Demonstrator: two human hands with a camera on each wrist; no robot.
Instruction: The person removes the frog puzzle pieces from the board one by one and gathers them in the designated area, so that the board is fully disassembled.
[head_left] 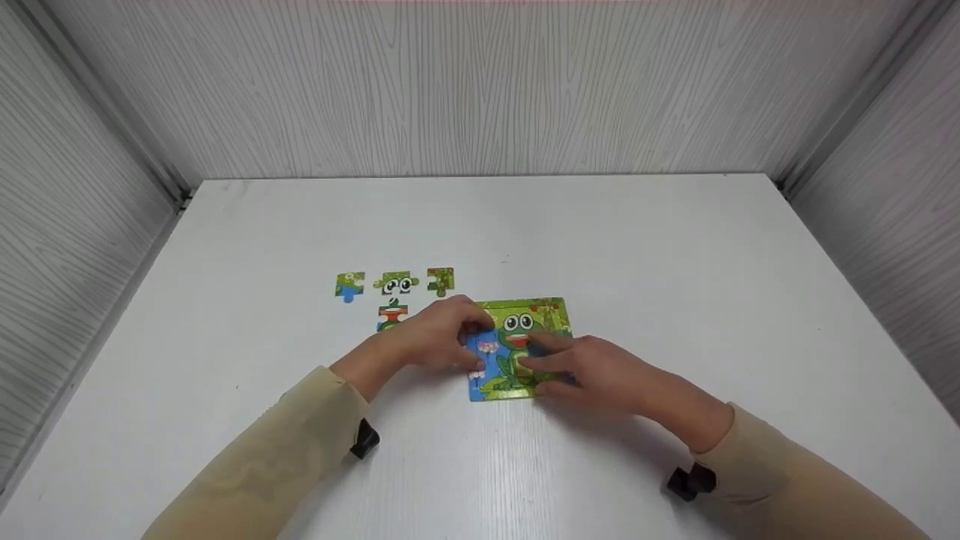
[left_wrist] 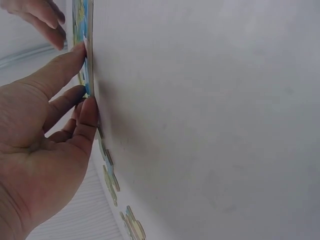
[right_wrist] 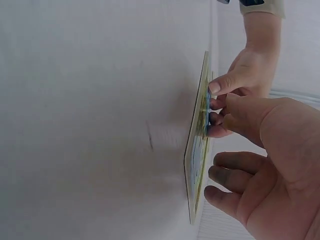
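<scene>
A square frog jigsaw puzzle (head_left: 501,361) lies flat on the white table, its green and blue picture partly covered by both hands. My left hand (head_left: 442,331) grips the puzzle at its left side, thumb and fingers bent and set apart along the edge. In the left wrist view the left thumb and fingers (left_wrist: 89,112) meet that edge. Over the right half of the puzzle reaches my right hand (head_left: 600,375), fingers spread. Seen from the right wrist, the fingers (right_wrist: 232,176) of that hand hold nothing and appear just off the puzzle's surface.
Left of the puzzle lie several loose jigsaw pieces: a green-blue piece (head_left: 349,285), one with frog eyes (head_left: 396,283), a green piece (head_left: 441,280), and a piece with a red mouth (head_left: 393,310) partly behind the left hand. Wood-grain panels (head_left: 480,90) wall the table.
</scene>
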